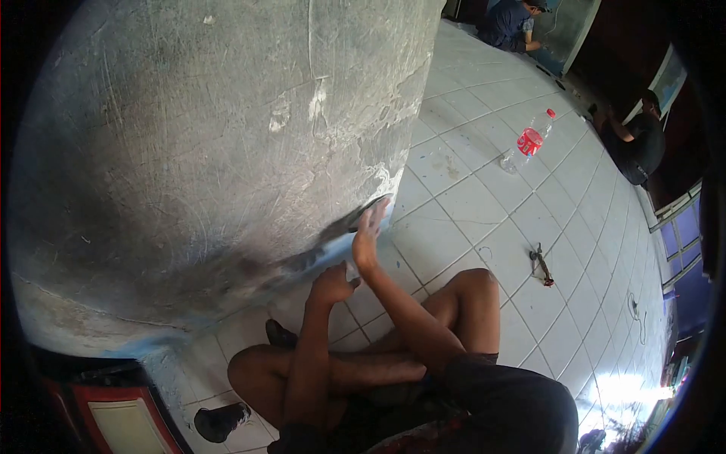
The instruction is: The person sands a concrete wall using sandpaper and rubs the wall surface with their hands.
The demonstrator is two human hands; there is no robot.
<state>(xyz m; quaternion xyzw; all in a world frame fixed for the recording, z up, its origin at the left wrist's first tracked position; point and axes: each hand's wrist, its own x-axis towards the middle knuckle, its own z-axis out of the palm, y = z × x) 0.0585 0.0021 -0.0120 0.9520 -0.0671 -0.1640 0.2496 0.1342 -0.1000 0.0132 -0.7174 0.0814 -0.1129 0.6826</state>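
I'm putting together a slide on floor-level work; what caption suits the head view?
Cross-legged on white tiles, right hand up at a scuffed wall, left hand lower, a bottle beyond.

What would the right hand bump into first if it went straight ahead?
The right hand would probably meet the grey wall near its edge; the fingers look very close, though depth is unclear.

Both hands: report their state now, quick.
Left hand: fingers look curled; whether fully closed or holding something, cannot tell.
Right hand: open, fingers extended at the wall.
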